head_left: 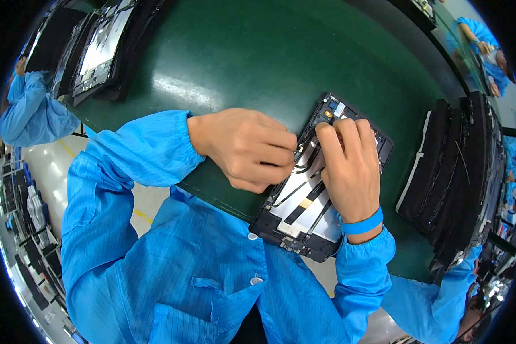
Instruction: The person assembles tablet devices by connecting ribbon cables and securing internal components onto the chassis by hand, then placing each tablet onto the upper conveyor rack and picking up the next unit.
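Observation:
An opened tablet [327,227] lies tilted on the green table, its near end reaching past the front edge. Its inside shows a black frame, a silvery plate, dark ribbon cables and thin black wires. My left hand [249,150] is closed at the tablet's left side, by the wires; its fingertips and anything in them are hidden. Over the tablet's right half, my right hand [352,166] grips it with bent fingers, the tips out of sight on the inner parts. A blue band [362,224] circles my right wrist.
The green table [258,51] curves around the tablet. Stacked dark device parts [450,172] stand at the right. More opened devices [100,54] lean together at the far left. People in blue work clothes [37,112] sit on both sides.

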Demonstrator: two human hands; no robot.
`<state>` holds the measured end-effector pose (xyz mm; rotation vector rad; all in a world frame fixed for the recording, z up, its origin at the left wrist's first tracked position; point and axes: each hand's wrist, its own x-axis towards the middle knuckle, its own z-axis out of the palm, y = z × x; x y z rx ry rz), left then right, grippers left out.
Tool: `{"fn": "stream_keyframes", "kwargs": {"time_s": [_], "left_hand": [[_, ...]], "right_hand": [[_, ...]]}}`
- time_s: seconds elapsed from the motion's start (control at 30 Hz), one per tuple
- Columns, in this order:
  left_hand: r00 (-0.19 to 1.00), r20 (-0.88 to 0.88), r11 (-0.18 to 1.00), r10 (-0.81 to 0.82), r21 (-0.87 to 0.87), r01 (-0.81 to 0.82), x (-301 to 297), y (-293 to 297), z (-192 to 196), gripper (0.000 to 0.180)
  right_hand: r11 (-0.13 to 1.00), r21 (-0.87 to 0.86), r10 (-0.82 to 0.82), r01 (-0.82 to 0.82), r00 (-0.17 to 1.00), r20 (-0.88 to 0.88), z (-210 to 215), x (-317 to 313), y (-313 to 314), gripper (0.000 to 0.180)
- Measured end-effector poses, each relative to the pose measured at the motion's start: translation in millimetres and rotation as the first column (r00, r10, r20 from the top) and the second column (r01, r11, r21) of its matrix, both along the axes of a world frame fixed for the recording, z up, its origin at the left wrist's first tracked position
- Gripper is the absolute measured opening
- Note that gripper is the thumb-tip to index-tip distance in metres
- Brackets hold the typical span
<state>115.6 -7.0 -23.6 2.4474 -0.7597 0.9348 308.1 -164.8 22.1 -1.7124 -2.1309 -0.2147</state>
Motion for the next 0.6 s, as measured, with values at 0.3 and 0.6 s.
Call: {"fn": "stream_keyframes", "kwargs": {"time_s": [0.3,0.6], "left_hand": [[0.998,0.011,0.998,-0.059,0.038,0.059,-1.1,1.1,-0.2,0.025],[0.997,0.030,0.997,-0.065,0.043,0.064,6.0,4.6,-2.2,0.024]], "right_hand": [[0.999,-0.040,-0.020,0.018,0.998,-0.057,-2.9,1.3,0.4,0.023],[1.000,-0.016,-0.029,0.027,0.993,-0.118,-5.5,5.4,5.1,0.024]]}}
